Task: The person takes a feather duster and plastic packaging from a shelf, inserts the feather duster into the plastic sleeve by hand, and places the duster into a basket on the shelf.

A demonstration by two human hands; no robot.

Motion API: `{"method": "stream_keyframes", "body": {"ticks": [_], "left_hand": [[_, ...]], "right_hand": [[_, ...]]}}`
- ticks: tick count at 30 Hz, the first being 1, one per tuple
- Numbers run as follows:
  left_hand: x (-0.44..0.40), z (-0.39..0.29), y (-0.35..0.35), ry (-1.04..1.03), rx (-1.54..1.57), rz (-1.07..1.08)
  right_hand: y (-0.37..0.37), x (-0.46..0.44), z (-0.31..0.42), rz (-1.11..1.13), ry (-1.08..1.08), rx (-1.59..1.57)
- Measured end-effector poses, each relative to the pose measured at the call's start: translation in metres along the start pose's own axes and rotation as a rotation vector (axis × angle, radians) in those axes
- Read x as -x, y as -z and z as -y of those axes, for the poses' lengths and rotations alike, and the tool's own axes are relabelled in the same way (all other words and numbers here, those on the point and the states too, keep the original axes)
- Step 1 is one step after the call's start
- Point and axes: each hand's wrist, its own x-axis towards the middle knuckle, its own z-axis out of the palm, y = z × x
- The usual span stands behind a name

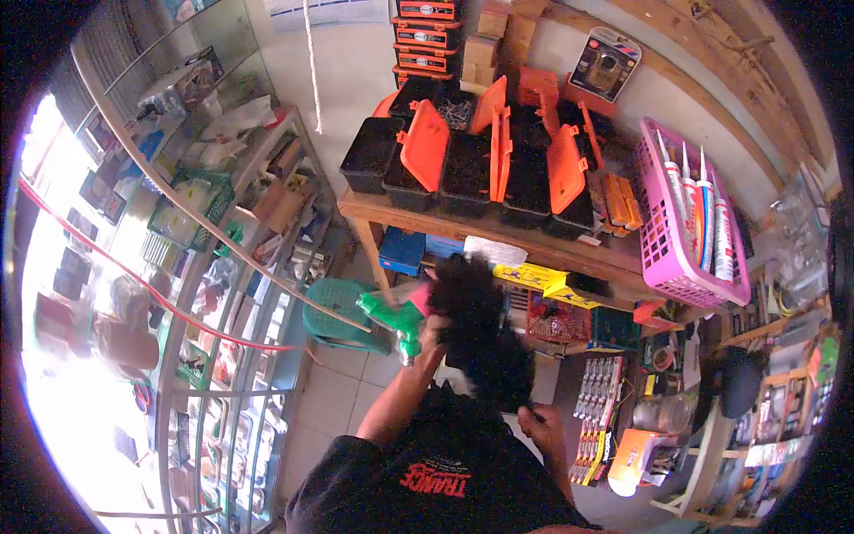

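My left hand (431, 336) is closed around a green plastic thing (396, 318) shaped like a trigger sprayer, with a bit of pink beside it. In front of my chest is a black fluffy thing (485, 334) that looks like a duster, its far end blurred. At its near end, my right hand (540, 424) is closed with curled fingers; the part inside the grip is hidden. My dark shirt with red lettering fills the bottom middle.
A wooden shelf (569, 247) ahead carries black bins with orange lids (427, 147) and a pink basket (654, 205) of sealant tubes. Below left stands a green plastic stool (329, 307). Glass shelving (169, 392) lines the left; packaged goods (596, 414) lie low right. A white rope (314, 80) hangs ahead.
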Motion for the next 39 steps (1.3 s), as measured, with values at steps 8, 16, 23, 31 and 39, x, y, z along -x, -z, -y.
{"method": "stream_keyframes", "body": {"ticks": [8, 16, 23, 31, 39], "left_hand": [[0.013, -0.005, 0.006, 0.04, -0.029, -0.064], [0.015, -0.009, 0.009, 0.065, -0.04, -0.102], [0.012, -0.012, 0.011, 0.082, -0.042, -0.109], [0.017, -0.019, 0.015, 0.089, -0.059, -0.143], [0.006, -0.014, 0.013, 0.104, -0.056, -0.153]], "right_hand": [[0.001, -0.004, 0.001, -0.056, -0.055, -0.127], [0.007, -0.004, 0.044, 0.004, 0.079, -0.008], [0.004, -0.008, 0.028, -0.061, 0.016, -0.048], [0.019, -0.006, 0.036, -0.168, 0.083, 0.065], [0.002, -0.004, 0.051, -0.145, 0.072, 0.077]]}}
